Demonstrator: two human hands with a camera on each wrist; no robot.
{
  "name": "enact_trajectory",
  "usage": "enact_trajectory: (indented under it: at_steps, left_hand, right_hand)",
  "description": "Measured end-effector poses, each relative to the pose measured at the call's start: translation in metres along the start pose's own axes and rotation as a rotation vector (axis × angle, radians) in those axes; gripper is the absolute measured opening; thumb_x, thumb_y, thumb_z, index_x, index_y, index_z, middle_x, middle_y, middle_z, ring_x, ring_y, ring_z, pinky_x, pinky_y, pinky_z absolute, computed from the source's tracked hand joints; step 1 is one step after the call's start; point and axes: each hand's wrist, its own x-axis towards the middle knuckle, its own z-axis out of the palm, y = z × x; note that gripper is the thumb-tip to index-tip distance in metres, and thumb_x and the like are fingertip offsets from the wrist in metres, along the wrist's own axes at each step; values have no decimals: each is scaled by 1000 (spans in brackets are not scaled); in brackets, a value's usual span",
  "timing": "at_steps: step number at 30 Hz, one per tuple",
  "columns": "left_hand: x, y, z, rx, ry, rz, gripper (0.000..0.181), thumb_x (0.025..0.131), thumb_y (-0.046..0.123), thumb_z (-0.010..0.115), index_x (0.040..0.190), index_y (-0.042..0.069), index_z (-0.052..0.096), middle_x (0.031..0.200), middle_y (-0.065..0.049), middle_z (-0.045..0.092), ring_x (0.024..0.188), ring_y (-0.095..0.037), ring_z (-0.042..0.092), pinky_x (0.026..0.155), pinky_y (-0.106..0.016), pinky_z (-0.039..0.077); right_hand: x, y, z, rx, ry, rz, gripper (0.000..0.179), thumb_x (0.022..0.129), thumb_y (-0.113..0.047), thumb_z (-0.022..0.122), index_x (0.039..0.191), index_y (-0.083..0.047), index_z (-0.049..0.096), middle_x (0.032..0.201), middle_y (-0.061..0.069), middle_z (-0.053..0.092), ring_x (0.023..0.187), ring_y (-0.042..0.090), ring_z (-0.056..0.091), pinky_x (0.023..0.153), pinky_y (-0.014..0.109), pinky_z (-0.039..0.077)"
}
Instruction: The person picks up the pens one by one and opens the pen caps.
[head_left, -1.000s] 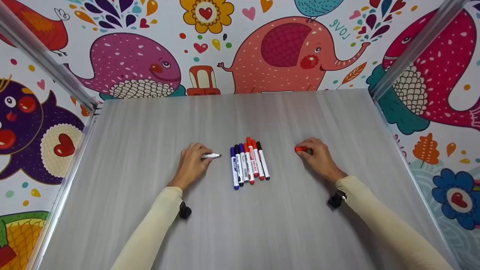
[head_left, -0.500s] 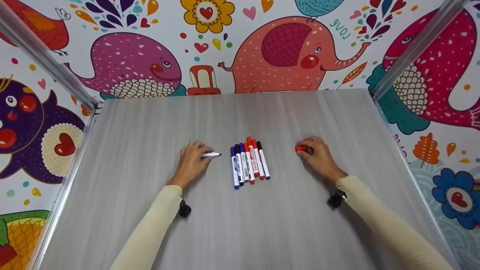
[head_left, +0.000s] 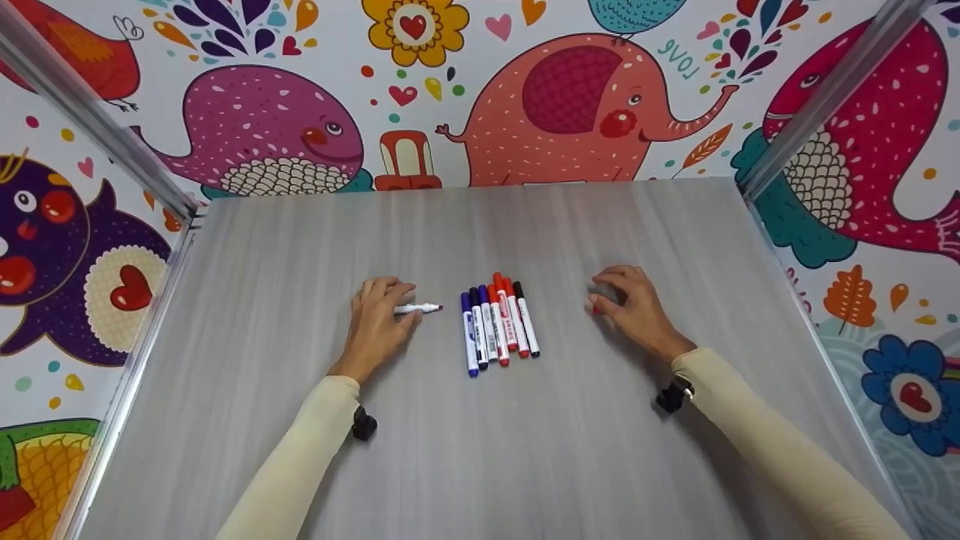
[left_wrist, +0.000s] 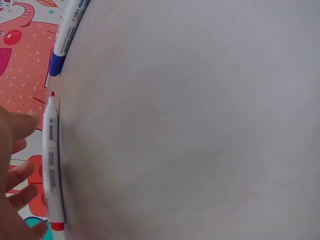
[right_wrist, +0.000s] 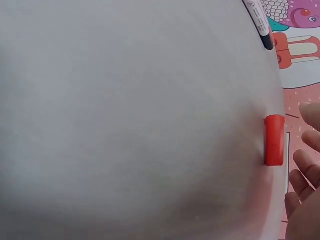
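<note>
An uncapped white marker point(head_left: 421, 307) with a red tip lies on the table. My left hand point(head_left: 379, 322) is spread around it from the left; in the left wrist view the thumb and fingers stand apart from the marker point(left_wrist: 52, 165), whose rear end is red. At the right, a loose red cap point(right_wrist: 274, 140) lies on the table in the right wrist view. Beside it, the fingers of my right hand point(right_wrist: 306, 175) are parted and do not touch it. From the head view, my right hand point(head_left: 637, 307) mostly hides the cap.
Between the hands lies a row of capped markers point(head_left: 499, 322) in blue, black and red, side by side. The grey wood-grain table point(head_left: 480, 450) is bordered by metal rails point(head_left: 142, 360) and walls with printed cartoon animals point(head_left: 562, 112).
Both hands have loosened: the left fingers have parted from the marker, and the right fingers have opened away from the red cap. The row of markers stays put.
</note>
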Motion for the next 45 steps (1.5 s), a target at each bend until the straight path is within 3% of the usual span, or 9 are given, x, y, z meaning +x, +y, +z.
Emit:
enact_trajectory:
  at_steps: [6,16,22,33,45]
  left_hand:
    - [-5,14,-4,-35,42,9,41,91,9,91,128,-1,77,130,-19,68,127,-39,58,111,-62,43]
    - [-18,33,-6,-86,21,13,41,94,13,89,130,-1,76,132,-17,68,125,-36,58,106,-58,46]
    - [-24,41,-3,-104,17,50,43,93,14,90,130,0,75,130,-15,68,126,-35,59,107,-56,47]
    - [-38,51,2,-145,20,117,46,90,9,91,132,-2,74,129,-14,68,124,-33,61,109,-55,47]
    - [-54,66,6,-186,-28,69,45,92,9,90,132,-2,74,136,-13,67,132,-31,58,114,-57,45]
  right_hand:
    - [3,-7,3,15,-12,-25,30,95,-4,87,120,8,78,127,20,71,126,40,58,109,43,41]
    - [5,-22,14,-6,-50,-95,30,95,-6,86,120,7,78,125,19,71,124,40,59,109,46,42]
    - [5,-30,20,-11,-78,-162,32,95,-5,86,123,8,77,128,19,71,126,41,59,109,49,43]
    - [9,-48,33,-6,-162,-153,36,96,-8,86,128,7,76,133,17,69,130,39,57,112,57,42]
    - [11,-57,46,1,-219,-146,39,98,-10,85,132,5,74,137,17,66,134,37,54,115,58,41]
